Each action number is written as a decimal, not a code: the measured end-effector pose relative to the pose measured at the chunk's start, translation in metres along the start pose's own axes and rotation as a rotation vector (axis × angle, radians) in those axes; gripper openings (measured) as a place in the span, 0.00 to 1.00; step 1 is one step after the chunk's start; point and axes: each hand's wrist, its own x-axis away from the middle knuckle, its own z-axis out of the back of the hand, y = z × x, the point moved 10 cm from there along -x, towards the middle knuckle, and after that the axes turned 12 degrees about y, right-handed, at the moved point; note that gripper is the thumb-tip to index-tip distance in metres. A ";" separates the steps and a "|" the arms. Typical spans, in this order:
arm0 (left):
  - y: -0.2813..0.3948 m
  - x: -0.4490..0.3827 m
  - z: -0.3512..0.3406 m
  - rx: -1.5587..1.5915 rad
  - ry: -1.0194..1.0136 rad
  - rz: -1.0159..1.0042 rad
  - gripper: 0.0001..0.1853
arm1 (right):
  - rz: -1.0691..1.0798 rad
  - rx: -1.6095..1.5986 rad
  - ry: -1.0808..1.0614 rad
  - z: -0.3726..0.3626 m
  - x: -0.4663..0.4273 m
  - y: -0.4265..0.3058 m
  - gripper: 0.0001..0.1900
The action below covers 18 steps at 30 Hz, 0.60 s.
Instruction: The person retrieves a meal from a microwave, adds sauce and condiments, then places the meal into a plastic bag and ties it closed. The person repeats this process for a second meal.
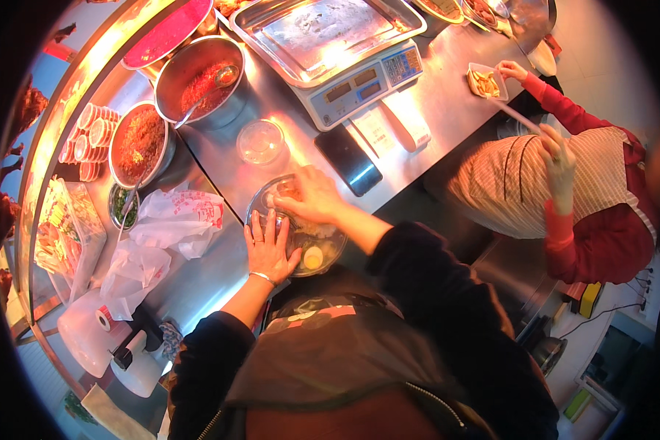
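Observation:
A round clear plastic container [338, 250] sits at the near edge of the steel counter, close to my body. Inside it a halved boiled egg [312, 257] shows beside other food that I cannot make out well. My left hand [269, 250] lies on its near left part, palm down and fingers spread. At the far side, my right hand [314, 197] grips the rim, thumb on top and fingers over the edge. Whether a separate lid lies under the hands is hard to tell. Just beyond stands a small clear plastic tub [260, 142].
A digital scale [357, 91] with a steel tray stands beyond a phone [347, 160]. To the left are a steel pot [201, 82] of red sauce, a bowl [137, 146] and plastic bags [179, 220]. At right another person [561, 181] holds a food tub [487, 82].

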 end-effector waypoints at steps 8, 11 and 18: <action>0.005 -0.022 -0.004 -0.008 0.082 -0.082 0.37 | -0.026 0.188 0.053 -0.033 -0.064 0.010 0.27; 0.007 -0.019 -0.005 0.003 0.068 -0.089 0.37 | -0.024 0.118 -0.139 -0.047 -0.070 0.020 0.26; 0.007 -0.011 -0.003 -0.034 0.040 -0.015 0.37 | -0.002 -0.035 0.138 -0.007 -0.033 0.067 0.16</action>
